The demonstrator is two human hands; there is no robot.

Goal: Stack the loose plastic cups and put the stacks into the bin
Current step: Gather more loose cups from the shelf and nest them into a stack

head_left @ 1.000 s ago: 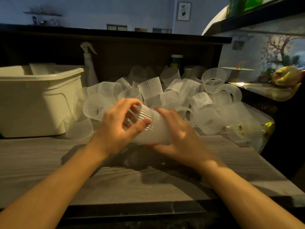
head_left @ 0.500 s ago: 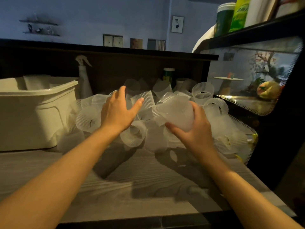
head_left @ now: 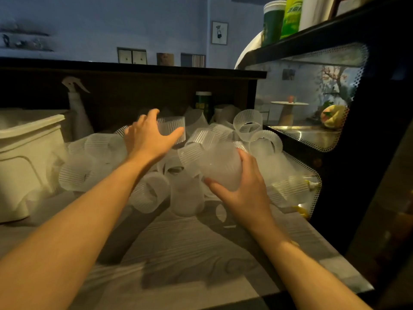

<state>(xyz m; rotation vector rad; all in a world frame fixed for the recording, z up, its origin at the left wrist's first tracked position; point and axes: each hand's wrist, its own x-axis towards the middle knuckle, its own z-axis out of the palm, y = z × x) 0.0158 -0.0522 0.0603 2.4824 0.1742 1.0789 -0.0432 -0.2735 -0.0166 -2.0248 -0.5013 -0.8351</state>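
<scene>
Several frosted, ribbed plastic cups (head_left: 93, 166) lie in a loose pile across the back of the wooden counter. My right hand (head_left: 243, 189) grips a short stack of cups (head_left: 214, 166) from below, tilted with its ribbed rim to the left. My left hand (head_left: 149, 137) reaches over the pile with fingers spread, its fingertips at an upright ribbed cup (head_left: 175, 128) near the back; whether it touches that cup is unclear. The cream plastic bin (head_left: 26, 153) stands at the far left, partly cut off by the frame edge.
A spray bottle (head_left: 77, 110) stands behind the bin against the dark back panel. A green canister (head_left: 203, 104) stands behind the pile. A glass display case (head_left: 312, 121) walls off the right side. The wooden counter (head_left: 178, 253) stretches toward me.
My left hand let go of the stack and reached forward over the pile toward a cup at the back. My right hand carried the stack to the right and lifted it.
</scene>
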